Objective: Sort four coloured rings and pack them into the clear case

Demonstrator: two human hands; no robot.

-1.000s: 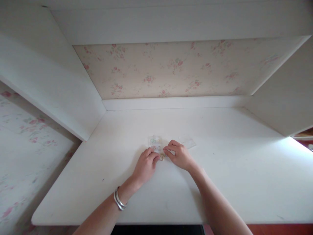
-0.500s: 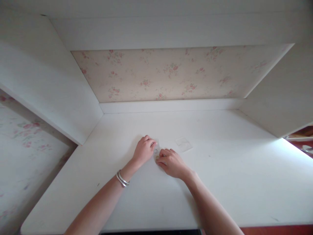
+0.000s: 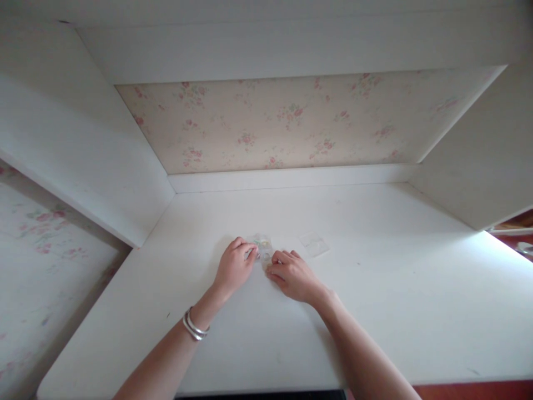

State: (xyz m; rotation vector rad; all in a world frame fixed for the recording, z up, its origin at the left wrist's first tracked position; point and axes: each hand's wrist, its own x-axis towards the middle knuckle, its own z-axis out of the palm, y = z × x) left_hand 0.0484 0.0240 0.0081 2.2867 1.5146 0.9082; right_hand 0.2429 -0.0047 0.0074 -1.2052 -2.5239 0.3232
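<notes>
A small clear plastic compartment box (image 3: 265,248) lies on the white desktop between my two hands. Tiny items show inside it, including a ring-like one and some yellowish and greenish bits, too small to name surely. My left hand (image 3: 237,263) is at the box's left side, thumb and fingertips pinched together by a tiny dark reddish spot; what they hold cannot be made out. Curled fingers of my right hand (image 3: 291,276) grip the near right end of the box, hiding that corner. A thin clear plastic piece (image 3: 315,245), perhaps a lid, lies apart to the right.
The white desktop (image 3: 375,311) is bounded by a white panel (image 3: 87,128) on the left, another panel (image 3: 470,144) on the right and a low back ledge (image 3: 291,178). Floral wallpaper (image 3: 266,122) covers the back. Silver bangles (image 3: 195,325) circle my left wrist.
My left hand has drawn back to the left and slightly toward me, uncovering more of the box's far part. My right hand has stayed almost still at the near end.
</notes>
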